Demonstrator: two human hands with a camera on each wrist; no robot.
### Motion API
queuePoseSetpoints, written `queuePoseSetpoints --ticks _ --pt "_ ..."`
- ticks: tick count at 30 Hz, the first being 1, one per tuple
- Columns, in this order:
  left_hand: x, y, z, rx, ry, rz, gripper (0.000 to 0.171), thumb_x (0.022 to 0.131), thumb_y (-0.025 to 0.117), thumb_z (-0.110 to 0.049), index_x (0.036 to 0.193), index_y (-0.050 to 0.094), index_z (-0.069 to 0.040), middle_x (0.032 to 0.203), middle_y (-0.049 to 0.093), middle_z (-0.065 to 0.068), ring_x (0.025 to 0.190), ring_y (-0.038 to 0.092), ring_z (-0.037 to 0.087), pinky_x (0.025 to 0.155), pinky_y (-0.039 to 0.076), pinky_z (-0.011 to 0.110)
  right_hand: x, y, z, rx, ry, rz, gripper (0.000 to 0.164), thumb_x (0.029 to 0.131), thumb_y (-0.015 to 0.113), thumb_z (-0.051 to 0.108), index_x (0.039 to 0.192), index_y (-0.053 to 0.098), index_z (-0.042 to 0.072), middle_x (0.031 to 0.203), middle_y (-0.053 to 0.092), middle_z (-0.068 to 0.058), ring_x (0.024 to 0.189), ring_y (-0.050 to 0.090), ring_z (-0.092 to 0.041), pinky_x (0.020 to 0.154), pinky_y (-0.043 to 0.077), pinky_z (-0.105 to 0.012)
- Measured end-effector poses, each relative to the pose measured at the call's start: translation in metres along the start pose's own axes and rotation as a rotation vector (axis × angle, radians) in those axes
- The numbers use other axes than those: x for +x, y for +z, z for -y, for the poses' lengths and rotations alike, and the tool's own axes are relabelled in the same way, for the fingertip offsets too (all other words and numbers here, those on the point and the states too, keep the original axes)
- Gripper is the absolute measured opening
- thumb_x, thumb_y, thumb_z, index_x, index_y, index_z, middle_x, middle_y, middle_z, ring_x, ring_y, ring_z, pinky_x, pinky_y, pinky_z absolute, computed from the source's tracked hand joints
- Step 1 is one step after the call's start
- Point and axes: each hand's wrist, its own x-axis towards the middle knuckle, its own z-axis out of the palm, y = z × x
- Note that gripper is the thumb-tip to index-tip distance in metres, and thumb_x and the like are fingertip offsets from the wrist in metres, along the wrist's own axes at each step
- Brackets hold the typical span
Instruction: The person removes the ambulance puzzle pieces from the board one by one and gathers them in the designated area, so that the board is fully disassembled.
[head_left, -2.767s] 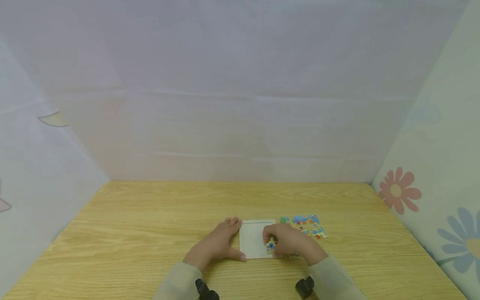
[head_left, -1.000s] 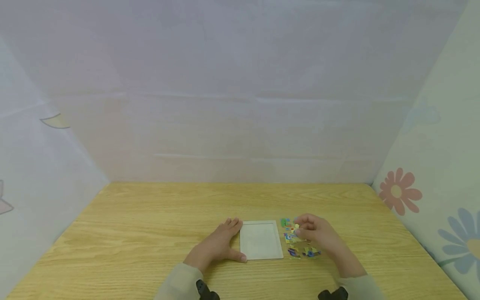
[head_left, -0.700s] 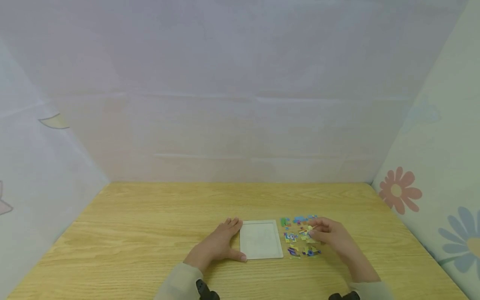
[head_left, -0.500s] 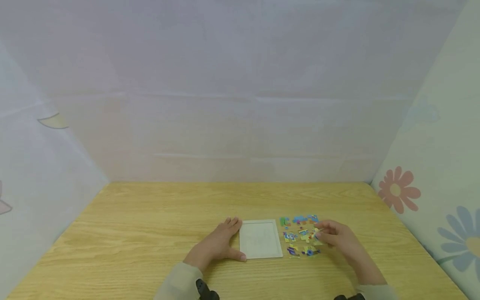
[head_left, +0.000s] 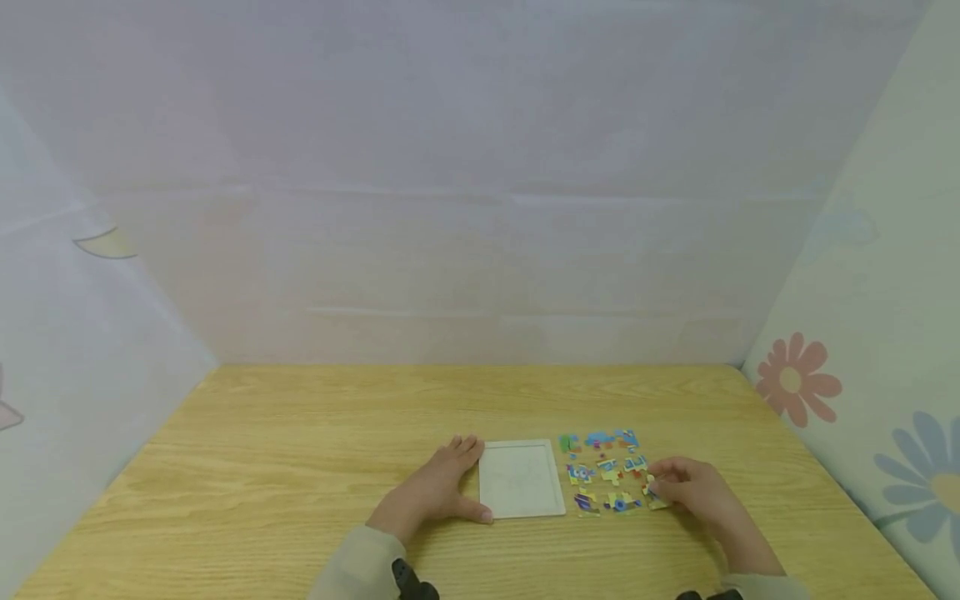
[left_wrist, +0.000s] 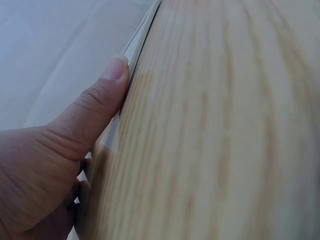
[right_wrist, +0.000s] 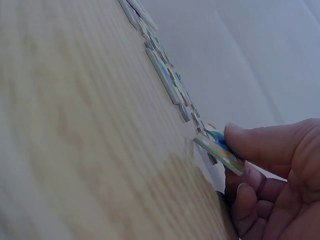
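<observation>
My right hand (head_left: 693, 486) pinches a jigsaw puzzle piece (right_wrist: 222, 156) between thumb and fingers, at the near right corner of a group of loose puzzle pieces (head_left: 619, 503). In the right wrist view this piece is tilted, close over the wooden table. A flat white puzzle tray (head_left: 521, 479) with a raised rim lies left of the pieces and holds none. Against the tray's left edge rests my left hand (head_left: 442, 483), fingers spread and thumb at the near corner. The left wrist view shows that thumb (left_wrist: 97, 102) straight along the edge.
The wooden table (head_left: 300, 433) runs back to a pale cloth wall (head_left: 480, 250). Flower-printed cloth (head_left: 862, 375) hangs on the right side. Dark camera mounts (head_left: 412, 583) sit on both wrists.
My right hand has left the tray's right side with a puzzle piece, crossed right over the loose pieces, and come down at their near right corner. My left hand stays put.
</observation>
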Motion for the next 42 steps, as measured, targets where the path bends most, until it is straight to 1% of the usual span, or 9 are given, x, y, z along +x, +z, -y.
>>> queuePoseSetpoints --ticks 5,10,14,21,28,31,34,39,42 --pt "0.000 0.000 0.000 -0.005 -0.003 -0.004 0.109 0.065 0.076 -0.054 0.146 0.024 -0.002 0.153 0.018 0.016 0.141 0.009 0.036 0.114 0.013 0.053 0.001 0.001 0.000 -0.066 -0.007 -0.014 0.031 0.082 0.068 0.013 0.106 0.062 -0.005 0.088 0.063 -0.006 0.075 0.053 -0.015 0.059 0.048 -0.026" --pt "0.001 0.001 0.001 0.001 0.004 -0.008 0.109 0.065 0.075 -0.054 0.146 0.024 -0.003 0.153 0.018 0.016 0.141 0.009 0.036 0.114 0.013 0.052 0.001 0.002 0.002 -0.195 -0.038 -0.046 0.027 0.079 0.070 0.014 0.100 0.064 -0.002 0.086 0.063 -0.005 0.077 0.055 -0.015 0.063 0.048 -0.027" --pt "0.002 0.002 0.002 0.000 0.003 -0.002 0.109 0.065 0.075 -0.055 0.146 0.024 -0.003 0.153 0.018 0.015 0.141 0.009 0.035 0.114 0.013 0.052 -0.001 0.003 0.004 -0.269 -0.053 -0.068 0.026 0.078 0.071 0.014 0.098 0.064 -0.001 0.084 0.063 -0.003 0.078 0.057 -0.016 0.066 0.047 -0.029" --pt "0.002 0.003 0.001 -0.003 0.001 0.002 0.109 0.065 0.075 -0.055 0.147 0.024 -0.004 0.153 0.018 0.015 0.141 0.009 0.035 0.114 0.013 0.052 0.000 0.003 0.002 -0.293 -0.045 -0.076 0.026 0.078 0.072 0.014 0.098 0.064 -0.001 0.084 0.063 -0.003 0.078 0.057 -0.016 0.068 0.049 -0.033" --pt "0.002 0.002 0.000 -0.003 0.008 -0.007 0.109 0.066 0.074 -0.056 0.147 0.024 -0.004 0.153 0.017 0.015 0.141 0.009 0.035 0.114 0.012 0.052 0.000 0.001 0.003 -0.276 -0.031 -0.072 0.028 0.078 0.071 0.015 0.098 0.063 -0.002 0.085 0.063 -0.004 0.079 0.057 -0.018 0.068 0.049 -0.033" --pt "0.001 0.002 0.000 -0.018 0.020 -0.003 0.108 0.067 0.074 -0.055 0.147 0.023 -0.004 0.153 0.017 0.015 0.141 0.008 0.035 0.114 0.012 0.052 -0.001 -0.001 0.004 -0.275 -0.025 -0.069 0.027 0.080 0.069 0.017 0.099 0.063 -0.002 0.087 0.063 -0.005 0.080 0.057 -0.019 0.069 0.050 -0.035" --pt "0.001 0.001 0.002 -0.032 0.025 -0.004 0.107 0.068 0.072 -0.057 0.147 0.022 -0.005 0.154 0.016 0.015 0.142 0.008 0.035 0.114 0.011 0.052 -0.002 -0.005 0.010 -0.278 -0.023 -0.068 0.028 0.085 0.065 0.022 0.102 0.062 0.000 0.093 0.063 -0.008 0.084 0.057 -0.021 0.070 0.050 -0.037" --pt "0.001 -0.002 0.008 -0.044 0.010 -0.030 0.103 0.071 0.067 -0.061 0.148 0.023 -0.009 0.154 0.017 0.011 0.142 0.010 0.032 0.114 0.014 0.050 -0.002 -0.013 0.030 -0.275 -0.103 -0.096 0.034 0.090 0.060 0.028 0.108 0.061 -0.001 0.103 0.062 -0.016 0.091 0.057 -0.027 0.070 0.050 -0.038" --pt "-0.001 -0.006 0.009 -0.075 -0.017 -0.056 0.094 0.076 0.065 -0.058 0.148 0.025 -0.012 0.154 0.017 0.007 0.142 0.013 0.028 0.114 0.016 0.048 -0.001 -0.014 0.045 -0.266 -0.164 -0.128 0.036 0.091 0.058 0.032 0.109 0.061 0.002 0.104 0.062 -0.014 0.090 0.057 -0.024 0.068 0.050 -0.034"
